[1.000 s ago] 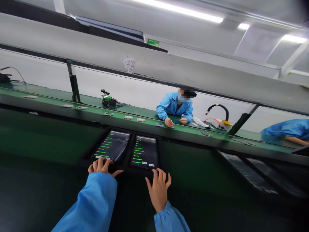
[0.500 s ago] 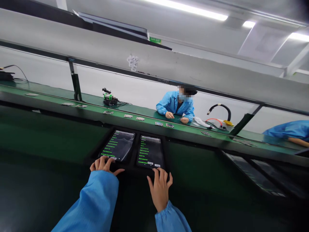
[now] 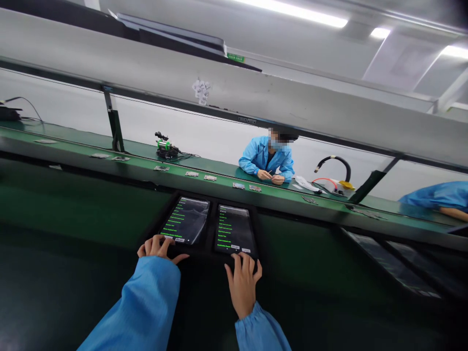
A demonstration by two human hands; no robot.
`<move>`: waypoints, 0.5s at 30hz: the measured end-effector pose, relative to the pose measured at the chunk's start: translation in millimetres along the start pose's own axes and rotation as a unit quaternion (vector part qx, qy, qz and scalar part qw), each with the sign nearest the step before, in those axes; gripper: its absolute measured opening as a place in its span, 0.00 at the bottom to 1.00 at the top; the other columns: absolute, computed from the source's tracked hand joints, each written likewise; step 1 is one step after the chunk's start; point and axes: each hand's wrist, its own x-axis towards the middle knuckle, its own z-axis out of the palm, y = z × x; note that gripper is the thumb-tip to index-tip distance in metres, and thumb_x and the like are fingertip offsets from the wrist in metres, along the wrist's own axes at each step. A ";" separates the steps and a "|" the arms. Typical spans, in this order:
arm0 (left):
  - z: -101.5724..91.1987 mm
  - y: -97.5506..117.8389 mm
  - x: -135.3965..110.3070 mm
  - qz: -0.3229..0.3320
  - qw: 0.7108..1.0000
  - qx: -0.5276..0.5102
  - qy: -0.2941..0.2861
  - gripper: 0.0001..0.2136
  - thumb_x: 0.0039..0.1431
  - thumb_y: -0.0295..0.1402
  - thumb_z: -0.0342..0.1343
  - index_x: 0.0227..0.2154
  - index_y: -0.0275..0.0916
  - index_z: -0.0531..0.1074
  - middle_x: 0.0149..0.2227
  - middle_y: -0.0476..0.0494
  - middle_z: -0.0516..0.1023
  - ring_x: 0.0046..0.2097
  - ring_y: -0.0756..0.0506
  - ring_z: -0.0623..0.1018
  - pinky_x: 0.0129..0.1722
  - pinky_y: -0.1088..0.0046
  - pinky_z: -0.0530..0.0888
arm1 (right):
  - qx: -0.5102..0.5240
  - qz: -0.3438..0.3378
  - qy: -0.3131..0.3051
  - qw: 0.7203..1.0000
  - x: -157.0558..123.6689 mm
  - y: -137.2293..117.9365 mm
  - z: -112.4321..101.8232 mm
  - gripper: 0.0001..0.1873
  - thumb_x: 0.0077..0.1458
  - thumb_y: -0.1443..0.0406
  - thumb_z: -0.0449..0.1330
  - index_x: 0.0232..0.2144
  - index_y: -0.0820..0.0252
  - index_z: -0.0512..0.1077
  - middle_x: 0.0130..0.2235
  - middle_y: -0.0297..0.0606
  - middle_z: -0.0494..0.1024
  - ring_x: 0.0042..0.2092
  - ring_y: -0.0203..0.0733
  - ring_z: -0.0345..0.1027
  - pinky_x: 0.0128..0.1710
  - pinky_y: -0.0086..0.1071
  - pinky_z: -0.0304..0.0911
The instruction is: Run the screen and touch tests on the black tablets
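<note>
the left hand (image 3: 158, 247) rests at the near end of the left tablet (image 3: 186, 220), its fingers (image 3: 163, 243) spread and curled lightly over the lower edge, holding nothing; the fingertips sit just beside the small white buttons at the bottom of the screen. the right hand (image 3: 242, 277) lies flat below the right tablet (image 3: 234, 229), fingers fanned wide with the tips touching that tablet's near edge, also holding nothing. both tablets lie side by side in a dark tray (image 3: 210, 251) set into the near side of the green tabletop (image 3: 91, 209), screens lit with lines of green text.

as a judgement, the main risk is a stray touch: with fingertips this close to the on-screen buttons, a small slide forward could press the wrong one or press on both screens at once. the left sleeve (image 3: 146, 302) hangs loose and could brush the glass. leaning weight on the tablet edges might tip or shift them in the tray.

beyond the tablets, a conveyor belt (image 3: 109, 165) runs along the far edge of the tabletop, carrying small circuit boards (image 3: 210, 178) spaced in a row. a co-worker in a blue coat (image 3: 266, 158) sits on the far side with both hands close together at the belt, well apart from the tablets.
</note>
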 end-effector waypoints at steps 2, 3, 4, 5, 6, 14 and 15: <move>1.2 -1.6 0.1 0.004 1.000 -0.003 0.002 0.18 0.41 0.49 0.64 0.33 0.46 0.75 0.45 0.42 0.69 0.52 0.37 0.65 0.53 0.57 0.56 | 0.001 0.004 0.000 1.000 0.0 -0.5 0.0 0.14 0.64 0.61 0.46 0.44 0.60 0.67 0.45 0.45 0.68 0.50 0.51 0.60 0.56 0.56 0.42; 1.9 -2.4 0.1 0.007 1.000 -0.004 0.005 0.18 0.42 0.49 0.64 0.34 0.46 0.75 0.45 0.42 0.69 0.52 0.37 0.65 0.53 0.58 0.56 | 0.001 0.007 0.001 1.000 0.1 -0.8 -0.1 0.14 0.64 0.62 0.45 0.43 0.60 0.67 0.45 0.45 0.68 0.50 0.51 0.60 0.56 0.56 0.42; 2.8 -3.1 0.0 0.010 1.000 -0.004 0.009 0.18 0.42 0.49 0.64 0.34 0.46 0.75 0.45 0.42 0.69 0.52 0.37 0.65 0.53 0.58 0.57 | 0.001 0.011 0.001 1.000 0.2 -1.0 -0.3 0.14 0.64 0.62 0.45 0.43 0.60 0.68 0.45 0.45 0.69 0.50 0.50 0.60 0.56 0.56 0.42; 3.6 -3.6 -0.1 0.011 1.000 -0.002 0.012 0.17 0.42 0.49 0.64 0.34 0.47 0.75 0.45 0.42 0.70 0.52 0.37 0.66 0.53 0.59 0.57 | 0.002 0.013 0.001 1.000 0.3 -1.1 -0.5 0.14 0.64 0.62 0.45 0.43 0.59 0.68 0.45 0.44 0.69 0.50 0.50 0.60 0.56 0.56 0.42; 4.4 -4.0 -0.2 0.013 1.000 0.001 0.014 0.17 0.42 0.49 0.64 0.34 0.47 0.75 0.45 0.43 0.70 0.52 0.38 0.66 0.53 0.59 0.57 | 0.003 0.015 0.001 1.000 0.4 -1.1 -0.8 0.14 0.64 0.62 0.45 0.43 0.59 0.68 0.45 0.44 0.69 0.50 0.50 0.60 0.56 0.56 0.42; 5.0 -2.1 -1.0 0.024 0.999 0.025 0.012 0.18 0.43 0.50 0.63 0.35 0.48 0.76 0.45 0.43 0.68 0.52 0.38 0.65 0.52 0.59 0.57 | 0.010 0.015 0.000 1.000 -0.1 0.8 0.4 0.16 0.64 0.61 0.43 0.43 0.60 0.68 0.44 0.44 0.69 0.49 0.50 0.60 0.56 0.56 0.42; 4.2 -1.9 -1.1 0.024 0.999 0.027 0.010 0.17 0.43 0.50 0.64 0.35 0.48 0.76 0.45 0.43 0.68 0.51 0.38 0.65 0.52 0.58 0.57 | 0.010 0.015 -0.001 1.000 -0.4 1.1 0.8 0.16 0.64 0.61 0.43 0.43 0.59 0.68 0.44 0.44 0.69 0.49 0.50 0.60 0.56 0.56 0.42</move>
